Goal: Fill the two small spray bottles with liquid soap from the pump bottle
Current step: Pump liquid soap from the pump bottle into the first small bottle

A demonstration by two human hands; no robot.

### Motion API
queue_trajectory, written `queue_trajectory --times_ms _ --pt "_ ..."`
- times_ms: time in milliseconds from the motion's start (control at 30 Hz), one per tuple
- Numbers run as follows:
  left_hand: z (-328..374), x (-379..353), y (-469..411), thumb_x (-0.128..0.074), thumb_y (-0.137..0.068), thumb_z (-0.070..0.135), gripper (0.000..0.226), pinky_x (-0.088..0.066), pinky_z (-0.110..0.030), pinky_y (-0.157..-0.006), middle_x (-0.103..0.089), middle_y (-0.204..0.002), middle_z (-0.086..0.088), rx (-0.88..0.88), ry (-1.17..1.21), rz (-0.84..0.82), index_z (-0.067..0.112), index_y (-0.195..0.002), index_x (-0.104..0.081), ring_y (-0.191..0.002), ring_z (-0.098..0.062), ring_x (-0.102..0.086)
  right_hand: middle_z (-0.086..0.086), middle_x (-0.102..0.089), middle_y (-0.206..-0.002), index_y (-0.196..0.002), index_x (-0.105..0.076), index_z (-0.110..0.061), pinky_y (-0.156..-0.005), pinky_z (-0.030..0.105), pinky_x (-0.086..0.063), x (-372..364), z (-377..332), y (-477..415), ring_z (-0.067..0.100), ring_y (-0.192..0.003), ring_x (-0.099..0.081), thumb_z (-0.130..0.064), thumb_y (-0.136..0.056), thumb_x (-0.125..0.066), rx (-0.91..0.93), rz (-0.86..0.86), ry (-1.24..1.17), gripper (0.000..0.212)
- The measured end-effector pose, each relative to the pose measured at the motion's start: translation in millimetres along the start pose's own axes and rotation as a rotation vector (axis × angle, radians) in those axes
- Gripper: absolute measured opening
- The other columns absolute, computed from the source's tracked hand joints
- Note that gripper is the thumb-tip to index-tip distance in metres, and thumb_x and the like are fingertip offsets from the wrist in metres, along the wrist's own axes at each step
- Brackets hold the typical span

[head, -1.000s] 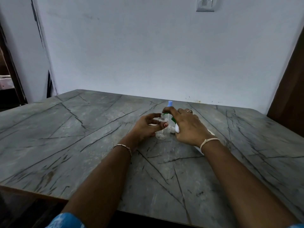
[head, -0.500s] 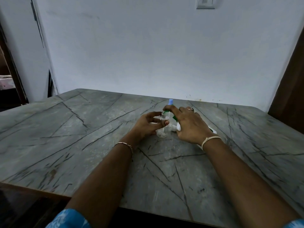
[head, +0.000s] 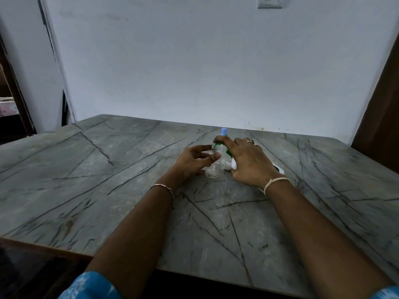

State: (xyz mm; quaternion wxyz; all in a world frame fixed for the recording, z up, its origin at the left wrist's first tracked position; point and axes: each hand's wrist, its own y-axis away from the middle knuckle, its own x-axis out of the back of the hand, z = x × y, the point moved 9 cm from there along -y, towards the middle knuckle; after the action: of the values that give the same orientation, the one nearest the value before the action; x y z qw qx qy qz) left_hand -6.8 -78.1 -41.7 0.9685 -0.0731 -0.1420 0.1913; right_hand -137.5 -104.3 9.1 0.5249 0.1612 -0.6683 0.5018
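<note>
A small clear spray bottle (head: 212, 170) stands uncapped on the grey marble table (head: 108, 180), and my left hand (head: 192, 161) holds it by the neck with thumb and fingers. My right hand (head: 248, 164) lies over the white pump bottle (head: 233, 167), which is tilted toward the clear bottle. Its index finger reaches onto the green pump head (head: 218, 144) at the clear bottle's mouth. Right behind them stands a second small bottle with a light blue cap (head: 223, 131), mostly hidden by my fingers.
A small white part (head: 226, 167) lies on the table between the clear bottle and the pump bottle. A white wall runs close behind the table, with a brown door frame (head: 380, 104) at the right. The table's near edge (head: 43, 244) is by my elbows.
Both hands stay at the bottles. My left fingers have shifted slightly up the clear bottle's neck, and my right index finger remains on the green pump head.
</note>
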Motion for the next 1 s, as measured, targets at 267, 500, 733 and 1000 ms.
queue_trajectory --times_ms 267,500,733,1000 --pt "0.1 -0.4 -0.1 -0.072 -0.082 0.033 0.054 -0.057 -0.04 -0.086 -0.069 -0.107 -0.004 -0.014 0.028 -0.007 0.02 -0.131 -0.054 -0.096 -0.015 -0.067 0.005 -0.053 -0.103 -0.136 -0.024 -0.036 -0.085 0.044 -0.046 -0.4 -0.4 -4.0 0.027 -0.099 -0.049 -0.019 -0.073 -0.068 -0.014 0.024 -0.003 0.079" --pt "0.7 -1.2 0.5 -0.071 -0.082 0.034 0.056 -0.057 -0.032 -0.079 -0.066 -0.112 -0.004 -0.009 0.009 -0.021 0.021 -0.132 -0.052 -0.096 -0.013 -0.066 0.005 -0.054 -0.102 -0.14 -0.02 -0.039 -0.085 0.042 -0.046 0.1 -0.2 0.0 0.027 -0.101 -0.049 -0.023 -0.074 -0.069 -0.004 0.018 0.017 0.084" --pt "1.3 -1.5 0.7 -0.072 -0.081 0.035 0.053 -0.055 -0.031 -0.077 -0.067 -0.111 -0.003 0.001 0.016 -0.025 0.024 -0.13 -0.053 -0.096 -0.014 -0.066 0.004 -0.054 -0.103 -0.134 -0.024 -0.037 -0.085 0.044 -0.046 -0.3 0.0 -3.5 0.027 -0.099 -0.049 -0.017 -0.072 -0.067 -0.022 0.019 -0.021 0.078" --pt "-0.8 -1.2 0.6 -0.073 -0.08 0.035 0.056 -0.056 -0.034 -0.082 -0.067 -0.114 -0.004 0.012 0.036 -0.023 0.024 -0.131 -0.052 -0.1 -0.016 -0.065 0.004 -0.052 -0.099 -0.14 -0.02 -0.04 -0.083 0.04 -0.045 1.2 -0.2 1.2 0.026 -0.098 -0.048 -0.021 -0.073 -0.068 -0.003 0.018 0.022 0.085"
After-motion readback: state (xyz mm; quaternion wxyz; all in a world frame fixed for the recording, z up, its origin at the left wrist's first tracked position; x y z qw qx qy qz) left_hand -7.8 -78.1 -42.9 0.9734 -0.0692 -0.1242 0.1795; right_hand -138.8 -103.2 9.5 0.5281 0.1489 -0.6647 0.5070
